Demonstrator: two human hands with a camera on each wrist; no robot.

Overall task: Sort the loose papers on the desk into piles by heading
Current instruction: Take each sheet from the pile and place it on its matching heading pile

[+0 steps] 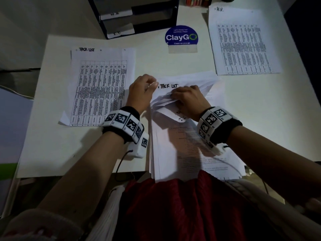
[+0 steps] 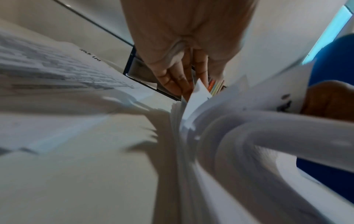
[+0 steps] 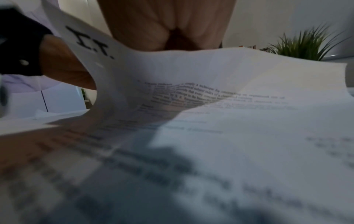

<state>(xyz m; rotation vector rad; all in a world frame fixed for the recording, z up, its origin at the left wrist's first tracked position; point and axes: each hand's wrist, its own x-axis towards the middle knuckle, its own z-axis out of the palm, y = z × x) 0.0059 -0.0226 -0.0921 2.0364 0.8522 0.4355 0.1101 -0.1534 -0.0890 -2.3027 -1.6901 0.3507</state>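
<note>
I'm working over a pale desk under dim light, with a dark tray rack at the far edge. In front of me, overhanging the near edge, sits the unsorted stack, its long axis running near to far. Its top sheets are peeled back toward me at their far end, exposing a sheet headed "TASK LIST" underneath.

My right hand has its fingers curled into the folded-back sheets, bunching them; the right wrist view shows one of those curled pages headed "I.T.". My left hand sits at the far-left corner of the stack, thumb and fingers closed on a paper corner, as the left wrist view shows at the fingers.

What matters next, as I judge it: the exposed sheet's matching pile, the one headed "TASK LIST", lies just left of the stack, long axis parallel to it, right beside my left hand. So the left hand is the nearer one to carry it across. The "H.R." pile lies far right, well apart. A round "ClayGo" sticker sits between the piles at the far side.
</note>
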